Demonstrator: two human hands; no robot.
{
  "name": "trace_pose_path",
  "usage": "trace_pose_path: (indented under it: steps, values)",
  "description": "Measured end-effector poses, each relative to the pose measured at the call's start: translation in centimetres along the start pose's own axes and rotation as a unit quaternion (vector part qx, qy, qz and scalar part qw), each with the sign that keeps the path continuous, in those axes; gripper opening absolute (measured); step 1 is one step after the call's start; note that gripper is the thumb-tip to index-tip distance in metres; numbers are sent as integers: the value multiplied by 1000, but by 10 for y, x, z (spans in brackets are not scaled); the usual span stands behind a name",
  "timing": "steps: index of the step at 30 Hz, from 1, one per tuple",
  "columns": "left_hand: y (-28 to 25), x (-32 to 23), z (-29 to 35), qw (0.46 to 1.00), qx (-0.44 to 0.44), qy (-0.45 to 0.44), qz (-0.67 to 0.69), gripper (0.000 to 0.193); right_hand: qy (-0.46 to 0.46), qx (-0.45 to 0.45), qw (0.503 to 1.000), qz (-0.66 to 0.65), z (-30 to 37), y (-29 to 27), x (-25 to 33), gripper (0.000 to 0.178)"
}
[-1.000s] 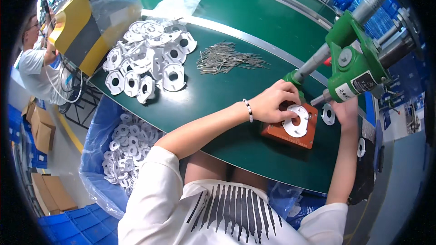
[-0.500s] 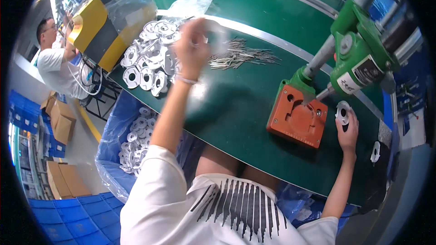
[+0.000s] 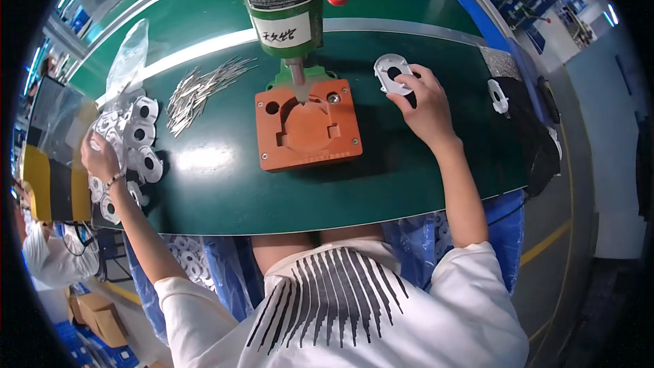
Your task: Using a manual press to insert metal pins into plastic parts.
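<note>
My right hand (image 3: 428,105) grips a white plastic part (image 3: 383,67), a rounded piece with a dark centre hole, just above the green tabletop on the right. Over at the far left, my left hand (image 3: 100,157) reaches into a heap of similar white parts (image 3: 142,135). Its fingers curl around a white part there, mostly hidden by the hand. Between my hands stands a green hand press (image 3: 289,24). Its metal punch (image 3: 297,70) points down at an orange fixture block (image 3: 306,153) with a round recess, in which I see no white part.
Thin metal pins (image 3: 201,92) lie in a loose pile left of the press. A single white part (image 3: 498,97) rests near the right edge by a black cloth (image 3: 528,140). Below the table, blue-lined bins hold more white parts (image 3: 194,262). A yellow-black machine (image 3: 58,180) stands left.
My view has swung right, so the press now sits centrally. My left hand has come down from its raised, blurred position onto the heap. My right hand still holds its white part.
</note>
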State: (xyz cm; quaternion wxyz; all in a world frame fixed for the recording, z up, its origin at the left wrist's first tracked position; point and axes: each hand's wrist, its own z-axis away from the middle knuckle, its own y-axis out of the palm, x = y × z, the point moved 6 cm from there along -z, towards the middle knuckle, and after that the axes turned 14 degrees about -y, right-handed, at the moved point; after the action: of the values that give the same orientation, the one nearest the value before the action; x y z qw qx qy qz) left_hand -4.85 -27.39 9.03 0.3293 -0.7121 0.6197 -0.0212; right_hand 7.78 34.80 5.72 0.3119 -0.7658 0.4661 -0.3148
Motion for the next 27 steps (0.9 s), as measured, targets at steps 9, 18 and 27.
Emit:
trace_pose_path:
  steps: [9, 18, 27]
  values:
    - [-70, -293, 163, 797, 389, 145, 439, 22, -43, 30, 998, -42, -19, -22, 110, 30]
    - [-55, -308, 208, 595, 589, 124, 532, 15, -81, 77, 993, -29, -22, -1, 149, 30]
    - [-81, -315, 198, 726, 422, 229, 493, 12, -160, 52, 984, -53, -12, 2, 137, 32]
